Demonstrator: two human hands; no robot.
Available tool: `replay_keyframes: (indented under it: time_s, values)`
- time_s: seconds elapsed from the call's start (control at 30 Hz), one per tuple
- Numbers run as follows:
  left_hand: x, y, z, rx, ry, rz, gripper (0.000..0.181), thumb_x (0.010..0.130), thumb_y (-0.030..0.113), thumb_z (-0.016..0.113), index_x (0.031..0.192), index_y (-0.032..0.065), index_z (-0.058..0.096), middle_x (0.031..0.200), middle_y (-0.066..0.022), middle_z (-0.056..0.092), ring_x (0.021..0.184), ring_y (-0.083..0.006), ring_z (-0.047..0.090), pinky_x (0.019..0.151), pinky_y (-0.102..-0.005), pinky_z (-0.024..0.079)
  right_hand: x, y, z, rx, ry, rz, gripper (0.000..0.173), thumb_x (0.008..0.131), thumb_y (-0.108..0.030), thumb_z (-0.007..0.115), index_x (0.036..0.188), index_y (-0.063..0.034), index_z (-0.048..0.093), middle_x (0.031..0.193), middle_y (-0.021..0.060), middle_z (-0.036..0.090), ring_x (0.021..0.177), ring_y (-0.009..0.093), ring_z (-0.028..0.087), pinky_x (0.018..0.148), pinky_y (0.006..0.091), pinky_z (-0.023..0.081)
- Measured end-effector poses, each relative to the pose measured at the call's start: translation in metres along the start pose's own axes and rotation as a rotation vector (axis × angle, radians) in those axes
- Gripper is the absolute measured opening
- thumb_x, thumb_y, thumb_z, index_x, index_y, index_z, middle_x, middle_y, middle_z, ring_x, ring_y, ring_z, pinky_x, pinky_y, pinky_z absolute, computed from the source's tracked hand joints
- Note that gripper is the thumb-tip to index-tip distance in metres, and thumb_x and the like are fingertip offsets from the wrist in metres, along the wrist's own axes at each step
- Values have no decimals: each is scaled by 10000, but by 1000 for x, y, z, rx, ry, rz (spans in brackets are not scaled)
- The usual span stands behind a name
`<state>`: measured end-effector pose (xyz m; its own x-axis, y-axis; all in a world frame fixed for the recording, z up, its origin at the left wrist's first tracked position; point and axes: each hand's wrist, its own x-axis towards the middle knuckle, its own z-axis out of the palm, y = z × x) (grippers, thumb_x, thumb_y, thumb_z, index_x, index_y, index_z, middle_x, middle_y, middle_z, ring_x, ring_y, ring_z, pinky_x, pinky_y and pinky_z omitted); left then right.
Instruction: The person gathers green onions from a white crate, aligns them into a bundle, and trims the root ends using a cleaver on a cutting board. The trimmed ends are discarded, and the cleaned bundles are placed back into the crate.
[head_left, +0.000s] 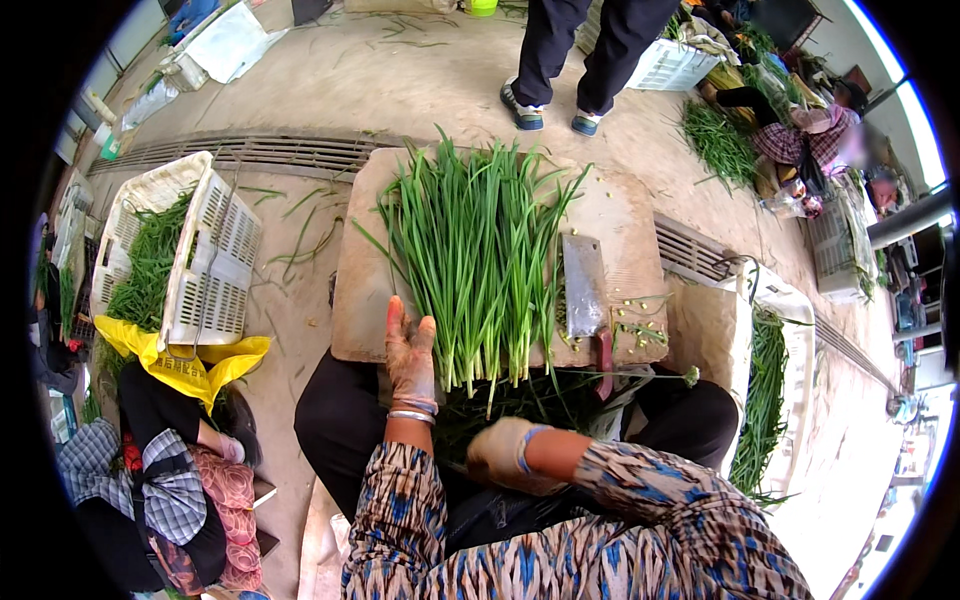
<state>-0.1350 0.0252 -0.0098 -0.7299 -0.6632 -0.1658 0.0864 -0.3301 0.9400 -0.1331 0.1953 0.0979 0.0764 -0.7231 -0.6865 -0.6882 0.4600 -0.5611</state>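
A wide bunch of long green stalks with leaves, like garlic chives (480, 255), lies on a worn wooden board (367, 225) across the person's knees, pale cut ends toward the body. My left hand (411, 352), in a thin stained glove, stands upright beside the lower left of the bunch, fingers raised, and seems to hold nothing. My right hand (499, 454), gloved and blurred, is near the lap below the stalk ends; its fingers are hard to make out. A cleaver (585, 289) with a red-brown handle lies on the board right of the bunch, among small green trimmings.
A white crate (217, 247) of greens stands left, by a yellow bag (187, 367) and a seated person. Another crate (799, 390) of greens is at right. Someone stands beyond the board (585, 45). Floor grates (262, 154) cross behind; more people sit upper right.
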Motion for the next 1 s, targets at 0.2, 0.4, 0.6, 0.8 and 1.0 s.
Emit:
replay_keyframes:
  time_s: [0.2,0.4,0.6,0.8,1.0]
  values:
    - [-10,12,12,263,-67,66,746,898,168,741,1522,45,352,1525,-101,392,1417,-211,339,1186,-352,233,-3,25,-22,236,262,82,354,930,-380,582,1182,-162,701,1084,151,712,1023,349,671,887,447,529]
    - [-8,49,28,845,-108,620,506,935,225,637,1403,62,535,1480,-179,457,1345,-353,452,1134,-418,349,-73,41,-25,372,696,406,403,905,-506,630,1040,-141,734,943,113,731,885,313,701,790,403,548]
    - [7,55,74,1149,-598,882,356,946,281,560,1286,284,664,1477,-37,501,1355,-319,442,1130,-446,333,-46,79,-26,222,946,378,446,864,-470,678,1193,-169,676,891,112,725,859,304,699,739,433,541]
    - [14,34,88,1403,-801,804,344,921,380,593,1250,457,656,1549,-18,393,1418,-310,346,1165,-526,232,-25,80,-11,166,950,294,245,834,-388,672,909,-166,744,894,85,712,851,317,687,751,434,544]
    - [15,34,86,1377,-809,792,355,903,406,598,1251,438,660,1535,-36,414,1409,-329,358,1156,-531,241,-67,57,12,479,128,10,441,834,-517,681,1124,-190,747,1064,60,742,982,264,697,878,370,527]
